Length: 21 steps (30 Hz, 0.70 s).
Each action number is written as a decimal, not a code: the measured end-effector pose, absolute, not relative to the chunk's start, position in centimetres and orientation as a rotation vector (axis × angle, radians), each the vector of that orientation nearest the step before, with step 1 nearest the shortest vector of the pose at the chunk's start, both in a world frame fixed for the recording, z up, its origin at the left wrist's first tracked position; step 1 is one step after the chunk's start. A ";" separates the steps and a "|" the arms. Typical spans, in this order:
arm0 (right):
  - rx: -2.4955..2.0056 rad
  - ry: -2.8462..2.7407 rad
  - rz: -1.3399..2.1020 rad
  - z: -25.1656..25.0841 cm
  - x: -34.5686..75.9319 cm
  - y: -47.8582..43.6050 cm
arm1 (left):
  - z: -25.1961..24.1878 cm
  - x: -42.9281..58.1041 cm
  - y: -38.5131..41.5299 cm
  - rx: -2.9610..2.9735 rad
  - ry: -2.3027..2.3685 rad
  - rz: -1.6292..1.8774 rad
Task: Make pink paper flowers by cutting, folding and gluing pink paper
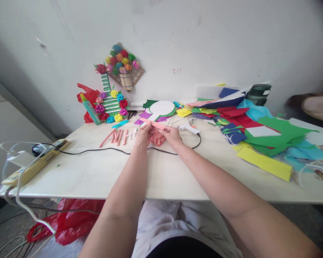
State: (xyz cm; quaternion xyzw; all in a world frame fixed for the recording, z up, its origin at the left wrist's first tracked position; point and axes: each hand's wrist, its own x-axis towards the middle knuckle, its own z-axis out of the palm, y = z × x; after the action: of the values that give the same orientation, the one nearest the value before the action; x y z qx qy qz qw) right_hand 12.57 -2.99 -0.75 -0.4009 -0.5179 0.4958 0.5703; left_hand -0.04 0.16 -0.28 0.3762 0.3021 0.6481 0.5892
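Note:
My left hand (144, 134) and my right hand (172, 135) are both stretched out over the white table (156, 175). Together they pinch a rolled pink paper stick (153, 124), the left at its near-left part, the right at its right end. A small pile of pink paper pieces (157, 139) lies just under and between the hands. Several finished pink paper sticks (115, 137) lie on the table to the left of my left hand. A white glue gun (187, 128) rests just right of my right hand, its black cord (97, 150) running left across the table.
A power strip (33, 165) with white cables sits at the left edge. Paper-flower crafts (110, 102) stand against the wall, another (123, 68) hangs above. A white round cut-out (162, 107) lies behind the hands. Coloured paper sheets (263, 136) cover the right side. A red bag (67, 222) lies below.

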 end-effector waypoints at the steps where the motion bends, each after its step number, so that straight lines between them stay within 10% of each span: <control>1: -0.984 -1.258 1.095 -0.9 12.6 -2.8 | -0.3 0.0 0.1 0.867 0.708 1.504; 21: -1.365 -1.798 0.333 -0.4 13.3 -3.3 | -0.6 -0.5 0.3 0.914 0.707 1.517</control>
State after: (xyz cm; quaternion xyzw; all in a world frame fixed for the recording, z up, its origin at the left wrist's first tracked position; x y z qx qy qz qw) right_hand 13.25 -3.30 -0.36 -0.5437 -0.7163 0.1327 0.4168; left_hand -0.45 0.28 -0.62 0.3907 0.3023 0.6488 0.5788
